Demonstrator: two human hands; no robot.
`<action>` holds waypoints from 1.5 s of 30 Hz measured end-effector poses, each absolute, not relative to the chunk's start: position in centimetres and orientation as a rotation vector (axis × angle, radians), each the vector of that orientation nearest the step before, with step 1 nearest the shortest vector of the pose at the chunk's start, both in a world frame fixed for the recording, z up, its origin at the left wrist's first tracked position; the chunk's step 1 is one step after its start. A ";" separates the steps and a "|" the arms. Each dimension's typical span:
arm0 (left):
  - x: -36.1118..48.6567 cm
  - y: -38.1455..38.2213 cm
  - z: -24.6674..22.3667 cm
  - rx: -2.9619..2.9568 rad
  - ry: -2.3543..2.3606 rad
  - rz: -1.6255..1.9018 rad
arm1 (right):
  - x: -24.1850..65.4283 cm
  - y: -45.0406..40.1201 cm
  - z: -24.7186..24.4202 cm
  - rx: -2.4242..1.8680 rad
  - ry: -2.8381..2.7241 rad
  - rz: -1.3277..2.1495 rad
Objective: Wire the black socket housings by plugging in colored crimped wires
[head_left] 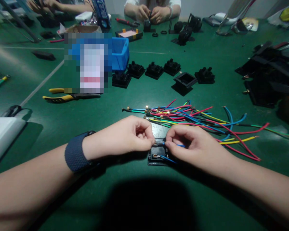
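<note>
Left forearm (38,173) leads to left grip (127,134) over black module (159,151).

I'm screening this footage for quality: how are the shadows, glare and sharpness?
In the head view, a broad dark shadow covers the green tabletop at bottom centre; pale glare washes its upper left; a pixelated block hides the area left of the blue bin; black parts at the right edge look smeared, while the left hand, right hand and coloured wires are clearer.
</note>
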State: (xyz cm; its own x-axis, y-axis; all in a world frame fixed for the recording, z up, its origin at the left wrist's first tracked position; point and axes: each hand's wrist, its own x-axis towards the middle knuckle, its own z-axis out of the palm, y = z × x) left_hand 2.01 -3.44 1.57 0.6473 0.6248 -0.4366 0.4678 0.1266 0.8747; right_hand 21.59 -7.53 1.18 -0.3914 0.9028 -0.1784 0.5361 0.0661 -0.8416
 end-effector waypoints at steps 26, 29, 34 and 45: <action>2.3 -3.6 1.5 1.525 0.966 0.198 | 21.4 -7.5 1.4 -1.453 -1.957 1.257; 2.3 -3.5 1.6 1.536 0.952 0.193 | 21.5 -7.5 1.4 -1.442 -1.958 1.293; 2.3 -3.6 1.6 1.538 0.940 0.215 | 21.9 -7.3 1.5 -1.452 -1.977 1.381; 2.1 -3.6 1.4 1.553 0.920 0.227 | 21.9 -6.9 2.1 -1.486 -2.049 1.478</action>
State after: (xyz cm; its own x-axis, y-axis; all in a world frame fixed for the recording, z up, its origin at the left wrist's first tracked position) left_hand 2.11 -3.57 1.37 0.6621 0.6588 -0.3572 0.4163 0.0730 0.9063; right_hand 21.86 -6.90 2.14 -0.4695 0.8061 -0.3601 0.5959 -0.0116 -0.8029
